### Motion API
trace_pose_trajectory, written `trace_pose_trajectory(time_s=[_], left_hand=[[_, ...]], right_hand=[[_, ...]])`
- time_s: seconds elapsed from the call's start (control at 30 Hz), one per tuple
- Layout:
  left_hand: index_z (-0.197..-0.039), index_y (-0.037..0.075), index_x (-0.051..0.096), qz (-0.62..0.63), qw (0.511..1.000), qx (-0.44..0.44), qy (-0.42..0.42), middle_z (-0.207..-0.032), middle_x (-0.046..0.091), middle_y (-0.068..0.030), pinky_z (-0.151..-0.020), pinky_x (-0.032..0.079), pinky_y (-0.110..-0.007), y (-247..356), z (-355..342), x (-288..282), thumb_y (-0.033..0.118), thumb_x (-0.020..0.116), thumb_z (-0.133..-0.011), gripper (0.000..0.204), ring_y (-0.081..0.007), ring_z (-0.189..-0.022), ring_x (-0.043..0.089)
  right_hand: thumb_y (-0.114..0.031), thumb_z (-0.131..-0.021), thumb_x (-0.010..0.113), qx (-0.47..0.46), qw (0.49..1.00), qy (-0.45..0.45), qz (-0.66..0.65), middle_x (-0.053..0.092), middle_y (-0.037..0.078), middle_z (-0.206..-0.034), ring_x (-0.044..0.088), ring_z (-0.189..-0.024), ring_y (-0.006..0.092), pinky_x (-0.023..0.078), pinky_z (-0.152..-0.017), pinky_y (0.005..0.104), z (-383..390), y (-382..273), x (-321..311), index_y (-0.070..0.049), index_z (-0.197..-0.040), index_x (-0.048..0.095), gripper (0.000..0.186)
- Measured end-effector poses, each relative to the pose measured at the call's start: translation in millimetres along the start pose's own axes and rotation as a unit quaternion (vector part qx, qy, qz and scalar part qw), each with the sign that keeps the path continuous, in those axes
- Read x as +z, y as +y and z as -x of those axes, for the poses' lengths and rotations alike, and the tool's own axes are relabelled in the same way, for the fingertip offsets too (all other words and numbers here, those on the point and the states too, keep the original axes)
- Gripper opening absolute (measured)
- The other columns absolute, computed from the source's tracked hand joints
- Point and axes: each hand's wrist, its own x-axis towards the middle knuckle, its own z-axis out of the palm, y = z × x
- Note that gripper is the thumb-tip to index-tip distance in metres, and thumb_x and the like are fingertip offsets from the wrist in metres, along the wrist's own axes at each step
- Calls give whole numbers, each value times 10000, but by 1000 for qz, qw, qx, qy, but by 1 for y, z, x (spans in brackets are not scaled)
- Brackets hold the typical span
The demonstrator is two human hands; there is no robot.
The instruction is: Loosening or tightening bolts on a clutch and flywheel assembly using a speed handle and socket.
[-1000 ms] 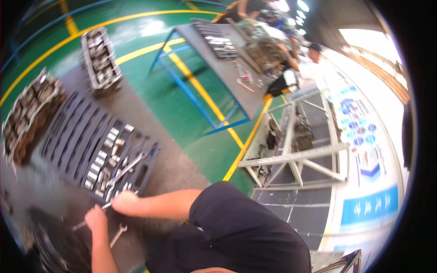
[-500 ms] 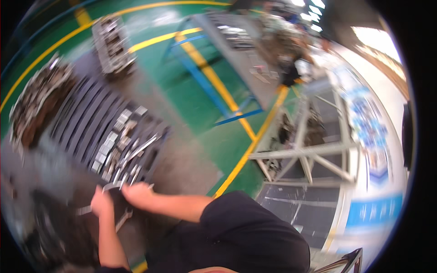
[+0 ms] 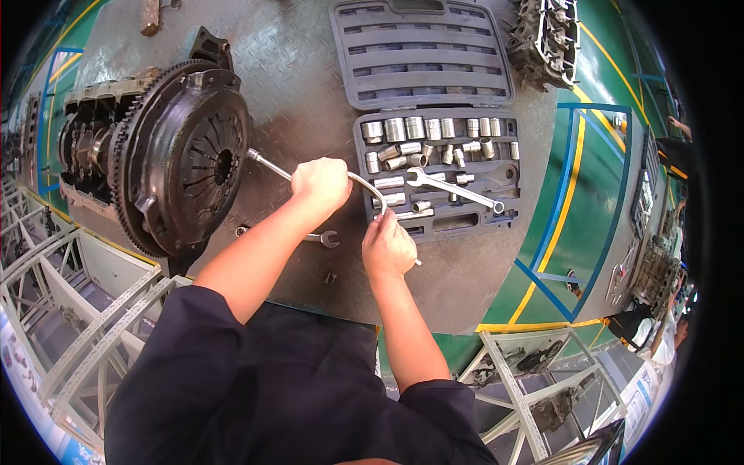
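Observation:
Both my hands are closed on a curved metal speed brace (image 3: 362,183) with a socket (image 3: 253,154) on its left end. My left hand (image 3: 322,186) wraps its straight shaft, and my right hand (image 3: 390,245) grips the part past the bend. The socket end is close to the round clutch cover (image 3: 198,155) on a toothed flywheel (image 3: 124,167); whether they touch I cannot tell. Beneath my left forearm lies a combination wrench (image 3: 329,239), partly hidden. Another combination wrench (image 3: 456,191) rests across the sockets in the open socket case (image 3: 508,174), right of my hands.
An engine block (image 3: 81,159) sits behind the flywheel on the metal worktable (image 3: 287,93). A cylinder head (image 3: 546,43) stands at the far right, and a small block (image 3: 150,17) lies at the far left. White metal frames (image 3: 535,395) flank me. People work at the right edge.
My view has swung, bringing the flywheel and engine block in at the left. The speed brace, held in both hands, now has its socket end near the clutch cover.

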Motion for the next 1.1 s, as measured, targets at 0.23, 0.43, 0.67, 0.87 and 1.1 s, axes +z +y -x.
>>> trace_pose_trajectory(time_s=[0.23,0.43,0.67,0.87,1.1], left_hand=[[-880,112,722,64,996,-8,68,-854,717,-146,-754,548,-470,-1,2,4,285,627,-813,209,-350,-850,694],[-841,90,699,210,972,-43,96,-823,688,-166,-725,516,-469,1,-12,4,307,637,-816,228,-373,-841,671],[-760,-10,614,405,896,-78,163,-619,503,-46,-560,384,-309,-41,-24,4,113,622,-902,188,-75,-626,454],[-695,-9,498,366,914,42,172,-580,402,-66,-526,362,-323,5,8,18,121,621,-943,306,-108,-596,348],[-640,39,366,436,872,113,190,-607,318,37,-498,284,-262,21,-3,7,25,631,-939,400,-46,-599,303]], right_hand=[[-97,-900,605,52,984,-2,-170,633,90,-690,638,-623,289,517,-597,398,7,7,6,-3,-1136,603,254],[-52,-873,648,69,969,7,-239,626,159,-956,605,-925,330,500,-793,418,-8,31,-20,6,-1208,566,349],[-143,-798,791,50,968,-89,-228,520,208,-1267,484,-1195,402,408,-1029,480,-43,76,-44,-1,-1316,502,610],[-345,-752,835,58,923,-182,-335,597,157,-1133,604,-945,290,502,-813,379,-55,91,-68,-33,-1277,573,665],[-233,-713,833,-14,945,-202,-255,551,62,-672,546,-573,250,430,-525,369,-63,90,-53,-56,-863,686,275]])
